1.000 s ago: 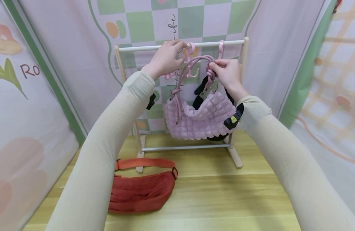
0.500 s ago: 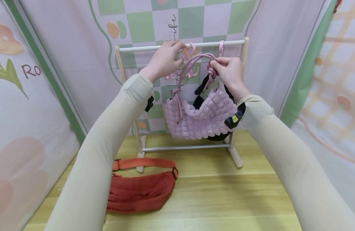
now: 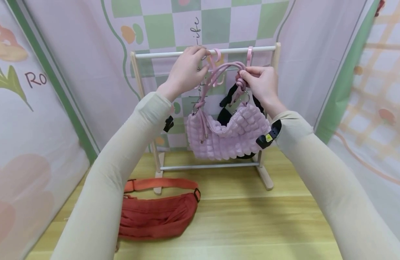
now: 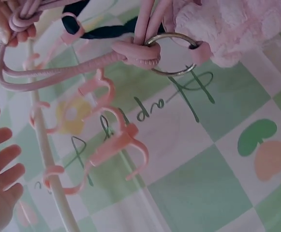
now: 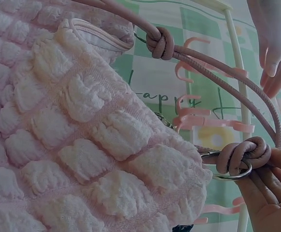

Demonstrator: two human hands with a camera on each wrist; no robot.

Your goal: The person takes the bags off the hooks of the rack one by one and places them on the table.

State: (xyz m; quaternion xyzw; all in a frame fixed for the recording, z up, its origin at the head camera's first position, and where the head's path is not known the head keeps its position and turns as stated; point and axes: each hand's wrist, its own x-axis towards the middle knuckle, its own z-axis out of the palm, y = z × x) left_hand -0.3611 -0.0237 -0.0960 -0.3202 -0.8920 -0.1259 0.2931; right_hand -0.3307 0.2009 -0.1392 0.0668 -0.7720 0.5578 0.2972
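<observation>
A pale pink puffy handbag (image 3: 229,142) hangs from its cord handle (image 3: 204,90), held up by my right hand (image 3: 264,85). The right wrist view shows that hand's (image 5: 271,193) thumb and fingers pinching the handle beside a knot (image 5: 244,155) and a metal ring. My left hand (image 3: 185,70) is up at the white rail (image 3: 162,55), fingers loosely extended; in the left wrist view they hold nothing and are apart from the rail. Several pink hooks (image 4: 113,145) hang on the rail, partly behind the handle loop. The loop appears in front of a hook (image 3: 216,56).
Behind the handbag a black bag or strap (image 3: 224,115) shows in part, near another pink hook (image 3: 249,56). The rack's wooden feet (image 3: 266,177) stand on a wooden table (image 3: 245,224). A red waist bag (image 3: 157,215) lies at front left. Printed curtains (image 3: 56,72) enclose the space.
My right hand has shifted slightly right and down, carrying the handbag with it. The left hand stays nearly in place by the rail.
</observation>
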